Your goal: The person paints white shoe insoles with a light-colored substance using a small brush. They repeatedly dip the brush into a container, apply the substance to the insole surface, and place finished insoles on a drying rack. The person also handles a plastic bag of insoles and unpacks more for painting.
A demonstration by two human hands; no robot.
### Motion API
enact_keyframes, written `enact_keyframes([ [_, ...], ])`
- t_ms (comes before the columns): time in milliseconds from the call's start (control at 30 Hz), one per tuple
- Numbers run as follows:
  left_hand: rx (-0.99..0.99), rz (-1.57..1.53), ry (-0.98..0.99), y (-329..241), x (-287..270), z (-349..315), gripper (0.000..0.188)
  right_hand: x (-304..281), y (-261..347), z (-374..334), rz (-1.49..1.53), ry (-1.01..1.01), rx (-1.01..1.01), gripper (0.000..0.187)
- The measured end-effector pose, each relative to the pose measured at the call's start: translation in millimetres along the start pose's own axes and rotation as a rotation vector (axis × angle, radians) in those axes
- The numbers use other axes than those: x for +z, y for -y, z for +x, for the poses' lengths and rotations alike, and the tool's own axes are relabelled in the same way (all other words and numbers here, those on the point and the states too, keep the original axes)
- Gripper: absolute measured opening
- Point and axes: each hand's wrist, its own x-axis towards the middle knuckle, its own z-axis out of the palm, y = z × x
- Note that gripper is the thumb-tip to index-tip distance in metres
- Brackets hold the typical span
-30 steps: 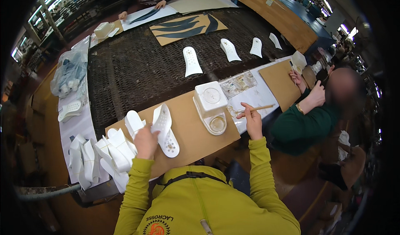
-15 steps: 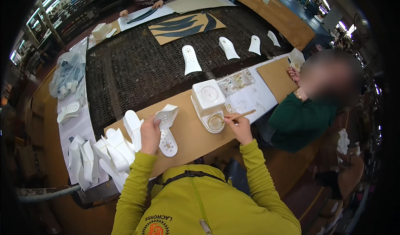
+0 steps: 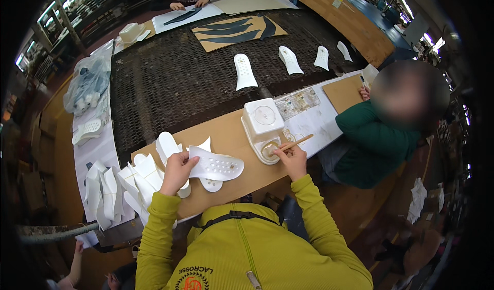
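My left hand (image 3: 177, 170) pinches the narrow end of a white perforated insole (image 3: 218, 165), holding it nearly flat above the brown board (image 3: 226, 130). Below it lies another white insole (image 3: 211, 185), partly covered. In my right hand (image 3: 293, 162) is a wooden-handled brush (image 3: 299, 141). Its lower end is down in the round cup at the front of a white plastic glue pot (image 3: 263, 116); the bristles cannot be made out. Bundles of white insoles (image 3: 141, 179) lie beside my left wrist, some tied with bands.
Beyond the board stretches a dark mesh surface (image 3: 170, 74) bearing several white insoles (image 3: 244, 73) and a board with dark curved pieces (image 3: 236, 33). A co-worker in a green sleeve (image 3: 370, 136) sits close on my right. Another person's hands (image 3: 190, 4) work at the far side. A plastic bag (image 3: 87, 87) lies at left.
My left hand has lowered and turned the insole from upright to nearly flat, its wide end now pointing right. The brush stays at the cup, my right hand closer to it.
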Motion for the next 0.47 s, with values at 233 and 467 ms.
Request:
enact_keyframes([
  [233,-0.092,-0.013,0.219,-31.8,-7.4,-4.7,0.024,2.0,28.4,-1.2,0.13,0.225,0.189,0.018],
  [467,-0.181,-0.167,0.557,-75.0,-7.1,5.4,0.025,-5.2,122.8,22.3,1.133,0.387,0.062,0.023],
])
